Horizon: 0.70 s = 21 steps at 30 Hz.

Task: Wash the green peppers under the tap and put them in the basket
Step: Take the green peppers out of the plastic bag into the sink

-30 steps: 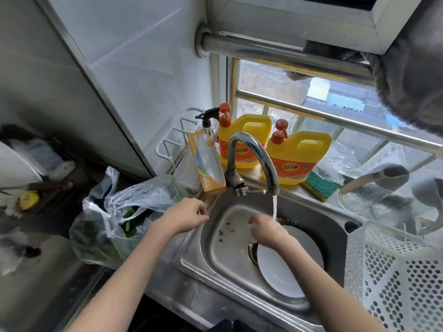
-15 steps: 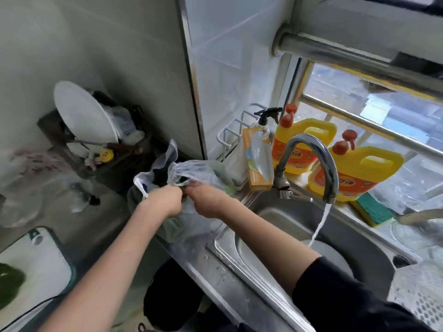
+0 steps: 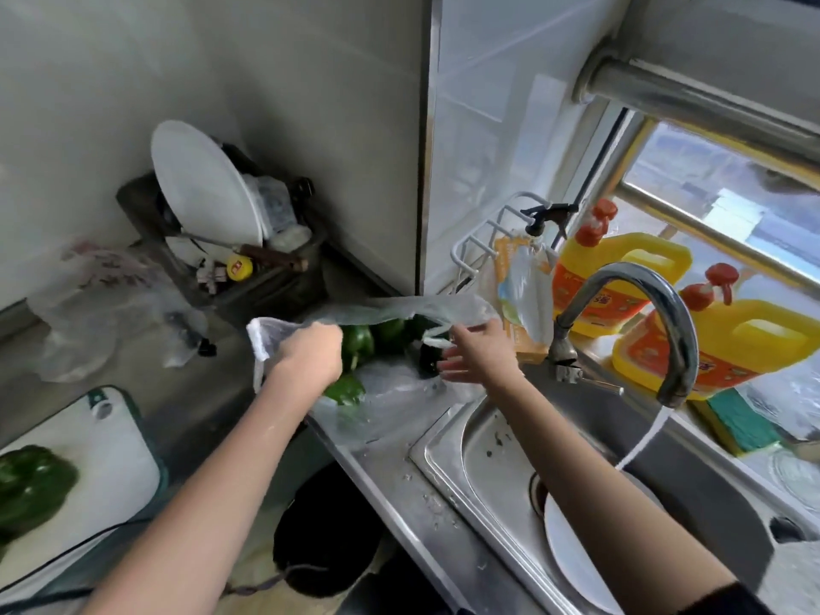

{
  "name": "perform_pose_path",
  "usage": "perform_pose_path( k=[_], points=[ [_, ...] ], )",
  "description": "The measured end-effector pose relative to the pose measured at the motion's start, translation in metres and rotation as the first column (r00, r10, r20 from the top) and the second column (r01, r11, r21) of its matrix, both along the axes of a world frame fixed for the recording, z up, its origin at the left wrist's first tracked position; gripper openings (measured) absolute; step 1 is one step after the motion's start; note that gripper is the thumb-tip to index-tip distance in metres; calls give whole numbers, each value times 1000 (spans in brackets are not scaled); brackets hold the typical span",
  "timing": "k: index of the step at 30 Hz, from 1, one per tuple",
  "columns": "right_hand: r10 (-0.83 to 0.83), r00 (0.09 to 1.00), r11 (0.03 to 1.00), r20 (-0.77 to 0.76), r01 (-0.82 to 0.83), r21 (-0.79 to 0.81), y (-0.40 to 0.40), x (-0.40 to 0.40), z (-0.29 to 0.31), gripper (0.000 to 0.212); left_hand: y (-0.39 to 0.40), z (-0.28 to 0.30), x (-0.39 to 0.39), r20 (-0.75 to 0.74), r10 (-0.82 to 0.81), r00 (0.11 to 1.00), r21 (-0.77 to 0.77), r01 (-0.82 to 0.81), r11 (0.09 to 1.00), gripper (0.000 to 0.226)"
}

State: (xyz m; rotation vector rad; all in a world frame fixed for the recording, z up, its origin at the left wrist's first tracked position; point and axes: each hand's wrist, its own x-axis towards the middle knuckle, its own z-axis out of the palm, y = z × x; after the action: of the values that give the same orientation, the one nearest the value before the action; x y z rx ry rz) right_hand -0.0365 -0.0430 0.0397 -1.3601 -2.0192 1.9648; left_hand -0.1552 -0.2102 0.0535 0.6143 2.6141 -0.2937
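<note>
One pepper [image 3: 31,486] lies on the white board [image 3: 111,446] at the far left of the counter [image 3: 186,392]. Behind it a crumpled bag lies flat, and a dark rack [image 3: 248,277] in the corner holds one white plate [image 3: 204,184]. In the middle, a clear bag [image 3: 390,310] is pulled wide open; three peppers [image 3: 357,341] show in its mouth, so four are in view in all, none under the water.

The left hand [image 3: 308,355] is fisted around the bag's near edge. The right hand [image 3: 481,350] has its fingers spread and mostly straight, with the bag's far handle looped over them; whether any finger is actually hooked round it I cannot tell.

Right of the hands, one orange box stands against a white wire rack, then one curved tap [image 3: 639,312] with water running into the sink [image 3: 488,454], where one white plate lies over the drain. Two yellow jugs [image 3: 621,281] with red pumps stand on the sill, with one green sponge beside them.

Half a second ago both hands were pinched close together at the top of the bag, which was still bunched shut with no peppers showing; now the hands are apart. The view has swung left.
</note>
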Motion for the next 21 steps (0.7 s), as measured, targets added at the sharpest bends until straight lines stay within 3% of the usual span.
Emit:
perform_pose_path(
  k=[2, 4, 6, 9, 11, 13, 16, 21],
  points=[
    [-20, 999, 999, -35, 20, 26, -3, 5, 4, 24, 11, -5, -2, 12, 8, 1000, 237, -11, 971, 30],
    [87, 994, 994, -68, -91, -56, -12, 1, 11, 33, 22, -7, -6, 116, 59, 992, 457, -106, 883, 30],
    [223, 965, 961, -137, -241, -135, -27, -12, 16, 38, 27, -6, -13, 153, 104, 983, 572, -174, 802, 35],
    [504, 864, 855, 10, -500, 140, -46, -43, 1, 21, 23, -4, -25, 69, 127, 989, 564, -144, 813, 48],
    [536, 812, 770, 230, -583, 260, -56, -63, -23, 21, 17, -7, -33, 58, 102, 993, 526, -118, 842, 52],
    [504, 773, 767, 386, -606, 213, -64, -76, -48, 32, 12, -10, -40, 82, 92, 992, 506, -121, 854, 52],
    [468, 761, 827, 449, -556, 80, -76, -87, -73, 60, 7, -15, -47, 115, 108, 987, 512, -153, 845, 53],
    [332, 898, 943, 289, -326, -71, -89, -103, -94, 59, 2, -23, -52, 131, 93, 987, 512, -148, 846, 68]
  ],
)
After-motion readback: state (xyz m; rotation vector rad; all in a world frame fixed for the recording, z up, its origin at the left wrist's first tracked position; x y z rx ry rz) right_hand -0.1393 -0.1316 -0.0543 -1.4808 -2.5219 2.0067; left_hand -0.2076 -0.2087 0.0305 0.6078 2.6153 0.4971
